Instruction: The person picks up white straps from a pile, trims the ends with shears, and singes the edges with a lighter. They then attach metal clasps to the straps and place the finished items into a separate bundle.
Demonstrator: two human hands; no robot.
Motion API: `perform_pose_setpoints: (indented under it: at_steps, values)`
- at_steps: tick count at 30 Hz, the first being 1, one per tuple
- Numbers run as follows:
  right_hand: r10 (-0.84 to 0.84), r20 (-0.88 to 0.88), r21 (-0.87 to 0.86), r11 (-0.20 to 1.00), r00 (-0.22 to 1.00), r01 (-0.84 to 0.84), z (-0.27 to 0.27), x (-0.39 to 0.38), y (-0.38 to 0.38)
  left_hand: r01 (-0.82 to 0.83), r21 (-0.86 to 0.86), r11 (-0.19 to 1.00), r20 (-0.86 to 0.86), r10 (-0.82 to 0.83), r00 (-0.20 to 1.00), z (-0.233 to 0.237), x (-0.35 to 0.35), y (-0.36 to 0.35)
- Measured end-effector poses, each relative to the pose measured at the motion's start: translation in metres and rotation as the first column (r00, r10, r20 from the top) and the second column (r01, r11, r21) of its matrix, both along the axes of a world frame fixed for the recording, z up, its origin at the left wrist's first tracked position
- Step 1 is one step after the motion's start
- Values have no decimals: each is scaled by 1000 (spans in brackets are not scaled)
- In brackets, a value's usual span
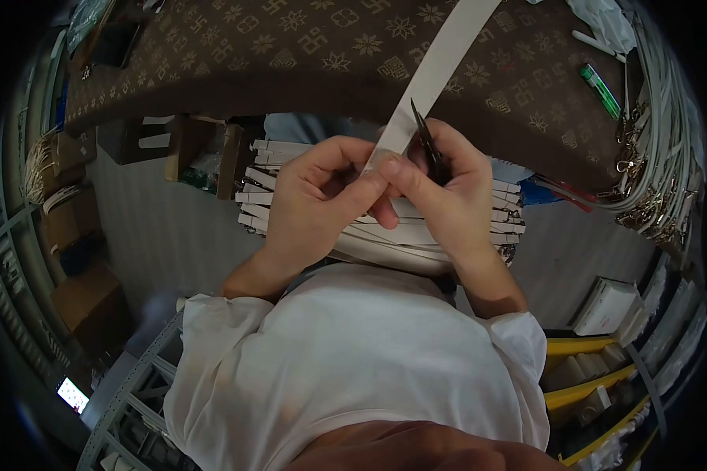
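A long white strap [440, 67] runs from the top of the view down over the table's edge to both hands. My left hand [322, 192] pinches its lower end between thumb and fingers. My right hand [448, 177] meets the left at that end, thumb against it, and also holds dark pointed scissors [426, 141] whose tips point up beside the strap. Beneath the hands lies a stack of white straps [385, 235] with metal clips at the ends. The very end of the held strap is hidden by the fingers.
A brown patterned cloth [291, 55] covers the table ahead. On it, at the right, are a green-labelled item [601, 90] and a plastic bag [605, 23]. White cords with metal clasps [660, 157] hang at the right edge. Cardboard boxes [93, 302] stand left; yellow bins [581, 377] stand lower right.
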State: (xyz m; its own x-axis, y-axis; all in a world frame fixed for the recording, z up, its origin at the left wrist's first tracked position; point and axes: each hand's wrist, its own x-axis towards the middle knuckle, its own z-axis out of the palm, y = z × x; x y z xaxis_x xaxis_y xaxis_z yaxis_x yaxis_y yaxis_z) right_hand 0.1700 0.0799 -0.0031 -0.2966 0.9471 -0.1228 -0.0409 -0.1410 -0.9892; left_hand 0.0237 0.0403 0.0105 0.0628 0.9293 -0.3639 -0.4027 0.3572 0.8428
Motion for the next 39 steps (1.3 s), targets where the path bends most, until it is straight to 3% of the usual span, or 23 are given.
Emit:
perform_pose_setpoints:
  at_steps: [3,9,12,13,15,16,17,18,20,22,24,25,26,27,29,32,34,38,39]
  values:
    - [-12,-174,-221,975,985,-27,-4,-10,11,42,-16,999,-21,-42,999,-1,-4,-4]
    - [-97,-320,-309,951,942,-7,-1,-12,27,54,-22,998,-21,-55,998,1,-9,-8]
    - [-127,-317,-312,950,940,23,3,-19,23,0,37,999,-69,3,998,-4,-7,-8]
    - [-126,-317,-309,951,940,23,4,-18,20,16,16,1000,-12,-16,1000,-4,-9,-7]
    - [150,-369,-306,913,917,-272,4,-16,11,34,-5,999,46,-34,998,-6,-16,-5]
    - [188,-393,-262,916,900,-305,-3,-17,9,145,-123,982,394,-86,915,-10,-24,-1]
    - [188,-391,-262,916,901,-305,-5,-18,9,286,-192,939,694,-76,716,-13,-28,0]
    - [161,-369,-207,946,915,-250,-6,-20,11,286,-191,939,695,-77,715,-17,-27,-3]
    - [129,-351,-146,971,928,-190,-5,-21,14,393,-157,906,965,55,257,-25,-24,-7]
    - [35,-394,-368,910,918,-193,0,-19,18,380,-115,918,945,-17,328,-23,-20,-7]
    - [15,-329,-344,929,944,-135,-4,-19,18,365,-71,928,914,-86,397,-18,-20,-7]
    - [-7,-262,-318,945,965,-80,-5,-19,17,266,-94,959,697,-128,706,-13,-19,-8]
    - [-5,-265,-316,945,964,-82,-3,-19,17,164,-77,983,381,-122,916,-8,-19,-10]
    - [-23,-250,-326,943,968,-62,1,-18,17,161,-77,984,379,-121,918,-2,-18,-11]
    - [-38,-238,-336,941,970,-46,1,-19,14,101,-12,995,49,-100,994,8,-15,-13]
    - [29,-259,-247,964,965,-95,-3,-22,6,88,87,992,-49,-84,995,2,-15,-16]
    - [117,-412,-357,891,903,-279,3,-23,4,99,103,990,-83,-91,992,0,-15,-17]
    - [107,-337,-318,922,935,-220,8,-21,12,97,123,988,-149,-79,986,-3,-14,-21]
    - [43,-279,-296,947,959,-128,5,-23,15,99,124,987,-150,-80,986,-2,-15,-22]
